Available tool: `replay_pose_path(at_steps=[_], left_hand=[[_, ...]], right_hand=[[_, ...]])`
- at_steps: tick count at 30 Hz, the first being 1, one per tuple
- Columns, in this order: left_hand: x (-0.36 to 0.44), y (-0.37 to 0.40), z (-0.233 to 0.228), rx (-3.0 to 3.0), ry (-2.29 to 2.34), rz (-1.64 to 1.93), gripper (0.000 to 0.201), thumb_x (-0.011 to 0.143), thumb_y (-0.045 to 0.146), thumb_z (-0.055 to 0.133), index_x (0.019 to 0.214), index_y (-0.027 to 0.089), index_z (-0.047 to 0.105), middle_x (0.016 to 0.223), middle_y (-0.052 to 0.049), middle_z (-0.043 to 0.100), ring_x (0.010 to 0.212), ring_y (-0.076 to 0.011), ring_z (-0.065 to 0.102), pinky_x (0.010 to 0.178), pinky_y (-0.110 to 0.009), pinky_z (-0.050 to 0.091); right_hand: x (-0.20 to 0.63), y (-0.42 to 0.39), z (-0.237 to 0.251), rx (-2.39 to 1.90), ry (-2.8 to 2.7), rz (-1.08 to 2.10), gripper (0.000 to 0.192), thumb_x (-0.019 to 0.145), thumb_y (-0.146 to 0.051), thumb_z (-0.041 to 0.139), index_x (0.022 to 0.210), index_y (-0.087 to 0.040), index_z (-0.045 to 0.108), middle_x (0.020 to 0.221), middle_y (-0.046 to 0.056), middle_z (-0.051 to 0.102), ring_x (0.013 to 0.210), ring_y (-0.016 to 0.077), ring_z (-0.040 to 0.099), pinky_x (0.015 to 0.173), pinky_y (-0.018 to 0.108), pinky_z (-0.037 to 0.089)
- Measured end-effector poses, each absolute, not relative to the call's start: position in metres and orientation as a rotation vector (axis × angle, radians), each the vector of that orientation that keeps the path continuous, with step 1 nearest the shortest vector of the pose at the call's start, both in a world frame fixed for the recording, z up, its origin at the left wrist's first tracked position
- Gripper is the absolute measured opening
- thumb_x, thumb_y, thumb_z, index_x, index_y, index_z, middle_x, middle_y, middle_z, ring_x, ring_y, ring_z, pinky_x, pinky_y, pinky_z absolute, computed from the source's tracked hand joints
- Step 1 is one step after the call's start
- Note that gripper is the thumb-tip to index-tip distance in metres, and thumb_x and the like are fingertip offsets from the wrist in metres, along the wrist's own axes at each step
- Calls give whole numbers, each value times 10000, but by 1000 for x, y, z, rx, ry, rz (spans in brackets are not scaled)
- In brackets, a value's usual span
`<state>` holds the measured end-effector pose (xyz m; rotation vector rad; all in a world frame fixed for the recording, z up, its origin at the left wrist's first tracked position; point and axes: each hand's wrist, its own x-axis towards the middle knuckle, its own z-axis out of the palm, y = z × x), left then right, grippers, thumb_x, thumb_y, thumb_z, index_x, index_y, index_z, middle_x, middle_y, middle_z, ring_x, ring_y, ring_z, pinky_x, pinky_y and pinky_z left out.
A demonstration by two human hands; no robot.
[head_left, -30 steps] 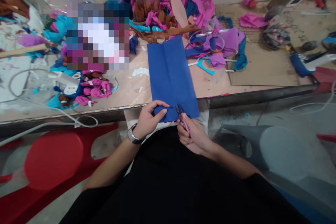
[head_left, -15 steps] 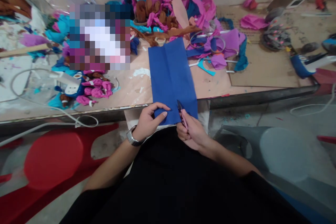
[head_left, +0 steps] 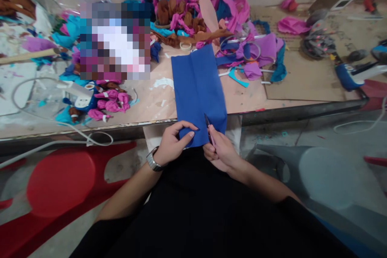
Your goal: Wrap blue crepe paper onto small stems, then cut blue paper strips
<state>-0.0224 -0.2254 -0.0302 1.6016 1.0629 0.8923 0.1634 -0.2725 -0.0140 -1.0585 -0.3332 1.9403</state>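
Much of the workbench was buried under pink, purple and brown paper scraps; a red stool stood below. One patch left of centre was blurred out. Blue creased paper lay flat, overhanging the bench's near edge. The left hand pinched its lower corner; the right hand gripped small snips, blades barely discernible against it.

Black garment, short sleeves, bare forearms; silver metal wristwatch at left wrist.
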Motion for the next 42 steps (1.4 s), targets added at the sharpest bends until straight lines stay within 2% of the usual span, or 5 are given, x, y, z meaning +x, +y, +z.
replay_pose_path(at_steps=[11, 20, 35, 42], left_hand=[[-21, -228, -30, 1601, 1059, 890, 169, 968, 354, 709, 1040, 214, 769, 1017, -57, 785, 925, -176, 720, 879, -314, 565], [-20, -228, -28, 1593, 1056, 891, 170, 963, 355, 716, 1038, 212, 769, 1016, -58, 784, 928, -181, 723, 899, -323, 569], [-22, -237, -21, 1611, 1026, 853, 148, 959, 333, 722, 1045, 225, 778, 1010, -49, 787, 887, -174, 719, 827, -293, 556], [-23, -240, -23, 1605, 1018, 857, 139, 961, 326, 724, 1040, 225, 776, 1009, -42, 783, 894, -164, 713, 832, -278, 544]], right_hand=[[162, -274, -13, -1071, -311, 1916, 535, 847, -699, 751, 830, -246, 467, 461, -134, 426, 333, 37, 266, 368, 199, 217], [160, -274, -14, -1076, -323, 1890, 511, 882, -678, 726, 815, -244, 465, 453, -131, 423, 327, 40, 276, 366, 189, 219], [162, -270, -17, -1108, -328, 1870, 602, 893, -707, 699, 642, -220, 450, 448, -98, 361, 321, 31, 279, 355, 199, 207], [162, -270, -18, -1086, -357, 1865, 590, 895, -702, 702, 655, -221, 459, 452, -99, 366, 320, 34, 276, 354, 208, 218]])
